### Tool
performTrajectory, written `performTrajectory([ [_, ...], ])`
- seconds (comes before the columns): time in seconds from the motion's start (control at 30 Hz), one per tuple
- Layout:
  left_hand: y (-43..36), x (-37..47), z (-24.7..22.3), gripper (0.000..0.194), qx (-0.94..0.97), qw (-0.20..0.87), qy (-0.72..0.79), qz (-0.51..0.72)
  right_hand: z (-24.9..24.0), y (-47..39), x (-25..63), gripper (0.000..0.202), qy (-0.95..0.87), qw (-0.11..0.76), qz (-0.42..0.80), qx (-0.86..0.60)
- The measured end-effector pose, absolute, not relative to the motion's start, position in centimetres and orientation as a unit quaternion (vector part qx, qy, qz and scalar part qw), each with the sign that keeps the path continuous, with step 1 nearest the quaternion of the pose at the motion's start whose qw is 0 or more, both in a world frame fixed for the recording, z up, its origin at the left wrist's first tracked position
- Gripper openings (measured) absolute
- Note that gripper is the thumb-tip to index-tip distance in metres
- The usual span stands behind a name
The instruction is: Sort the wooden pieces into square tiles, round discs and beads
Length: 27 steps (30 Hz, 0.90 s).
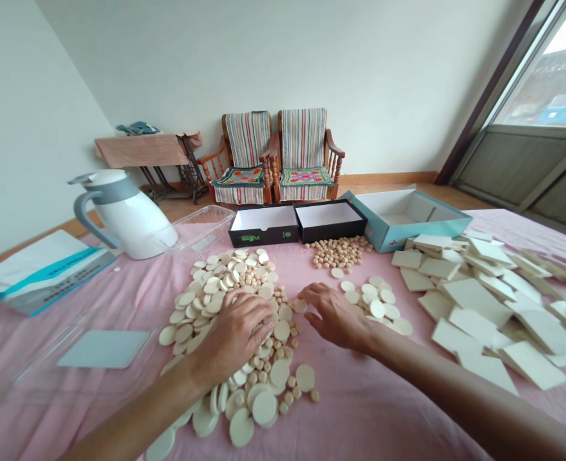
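Observation:
My left hand [237, 330] lies over a mixed pile of pale wooden discs [264, 408] and small wooden beads [289, 398]. Its fingers are bent but apart, with the tips partly hidden among the pieces. At the pile's right edge is my right hand [333, 314], thumb away from the fingers. Its fingertips reach beside a single disc [299, 305]; whether they touch it I cannot tell. Just right of that hand sits a smaller group of discs [377, 308]. Farther back is a separate heap of beads [340, 254].
Square wooden tiles [477, 301] are heaped at right. Two black boxes [264, 238] [333, 234] and a teal box [398, 237] stand behind. A white jug [134, 221], a carton [57, 275] and clear plastic lids [103, 349] occupy the left side of the pink cloth [355, 410].

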<state>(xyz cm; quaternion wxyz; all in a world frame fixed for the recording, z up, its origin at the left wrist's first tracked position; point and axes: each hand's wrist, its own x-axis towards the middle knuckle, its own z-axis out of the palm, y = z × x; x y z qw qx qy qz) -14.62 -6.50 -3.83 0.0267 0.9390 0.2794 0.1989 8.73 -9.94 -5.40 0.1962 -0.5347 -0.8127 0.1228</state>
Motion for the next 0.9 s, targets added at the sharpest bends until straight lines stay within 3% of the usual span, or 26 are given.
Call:
performTrajectory([
  [0.33,-7.2,-15.1,-4.8,0.016,0.931,0.019,0.293,0.216,-4.0,-10.4,11.6,0.018,-0.77,0.221,0.067,-0.595],
  [0.53,-7.0,-15.2,-5.1,0.015,0.931,0.02,0.278,0.235,-3.0,-13.2,16.6,0.025,-0.729,0.18,0.01,-0.661],
  [0.9,-7.3,-16.1,-4.4,0.014,0.918,-0.013,0.267,0.293,-4.3,-10.5,6.1,0.026,-0.795,0.226,0.156,-0.542],
])
